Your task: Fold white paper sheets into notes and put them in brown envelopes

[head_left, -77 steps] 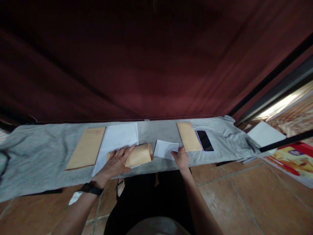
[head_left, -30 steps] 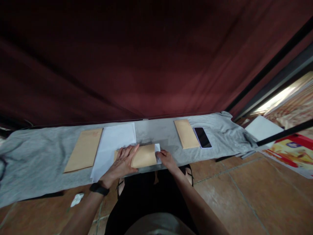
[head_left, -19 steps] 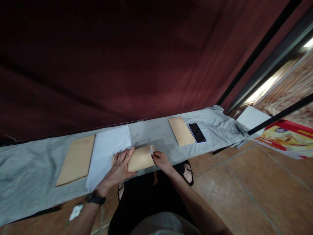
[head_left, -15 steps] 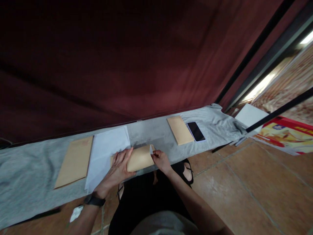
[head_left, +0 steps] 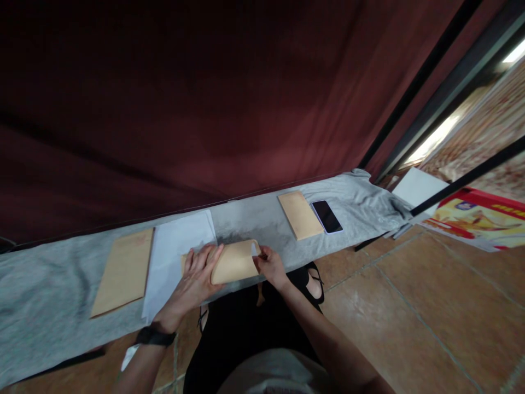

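Note:
A tan paper envelope [head_left: 235, 264] lies crosswise in front of me on the cloth-covered bench, its middle bulging upward. My left hand [head_left: 202, 269] rests flat over its left end, fingers spread, pressing it down. At the right end the mouth gapes, and a bit of white shows inside. There my right hand [head_left: 271, 266] is closed on the envelope's edge, its fingertips partly hidden by the opening. White paper sheets [head_left: 174, 246] lie left of the envelope, partly under my left hand.
Another tan envelope [head_left: 123, 273] lies at the far left. To the right are a tan envelope stack [head_left: 301, 215] and a phone [head_left: 327, 216]. Grey cloth [head_left: 45, 295] covers the narrow bench. A dark red curtain [head_left: 205, 120] hangs behind; a red-and-yellow box [head_left: 484, 219] stands right.
The envelope's mouth has opened wider, its upper edge now curving up. My right hand's fingers have shifted slightly at that end. My left hand stays on the envelope.

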`<state>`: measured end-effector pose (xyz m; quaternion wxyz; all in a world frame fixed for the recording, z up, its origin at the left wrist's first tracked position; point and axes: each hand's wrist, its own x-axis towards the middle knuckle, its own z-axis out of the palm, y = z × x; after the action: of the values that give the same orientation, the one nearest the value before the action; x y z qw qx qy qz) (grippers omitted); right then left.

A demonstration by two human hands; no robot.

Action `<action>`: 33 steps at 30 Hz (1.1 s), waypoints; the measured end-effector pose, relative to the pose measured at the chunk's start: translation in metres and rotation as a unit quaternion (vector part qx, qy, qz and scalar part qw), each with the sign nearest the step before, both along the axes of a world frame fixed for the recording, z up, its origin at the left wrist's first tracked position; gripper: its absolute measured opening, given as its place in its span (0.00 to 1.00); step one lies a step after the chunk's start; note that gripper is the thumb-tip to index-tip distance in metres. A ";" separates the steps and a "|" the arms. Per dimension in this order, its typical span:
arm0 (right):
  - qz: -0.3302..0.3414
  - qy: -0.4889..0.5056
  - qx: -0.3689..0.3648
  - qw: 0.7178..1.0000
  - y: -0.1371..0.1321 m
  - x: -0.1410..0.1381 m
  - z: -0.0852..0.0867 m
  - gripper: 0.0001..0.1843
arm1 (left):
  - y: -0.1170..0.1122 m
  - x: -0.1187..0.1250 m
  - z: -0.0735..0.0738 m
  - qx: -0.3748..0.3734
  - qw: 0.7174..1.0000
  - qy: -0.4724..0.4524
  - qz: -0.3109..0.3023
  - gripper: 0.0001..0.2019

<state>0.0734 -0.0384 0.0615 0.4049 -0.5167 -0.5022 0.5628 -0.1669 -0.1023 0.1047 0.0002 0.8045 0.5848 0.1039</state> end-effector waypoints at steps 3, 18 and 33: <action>0.011 0.050 -0.048 0.998 0.001 0.002 -0.002 0.05 | 0.003 0.002 0.006 -0.002 1.000 -0.003 -0.002 0.46; -0.116 0.176 -0.110 0.971 0.012 0.008 0.002 0.09 | 0.006 0.066 -0.013 0.035 0.802 -0.469 0.368 0.39; -0.154 0.222 -0.126 0.955 0.001 0.005 0.003 0.14 | 0.032 0.146 -0.014 -0.187 0.379 -0.845 0.326 0.10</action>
<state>0.0785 -0.0370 0.0648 0.5197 -0.4966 -0.2395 0.6527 -0.0209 -0.0707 0.0907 0.6111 0.0268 0.5034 0.6103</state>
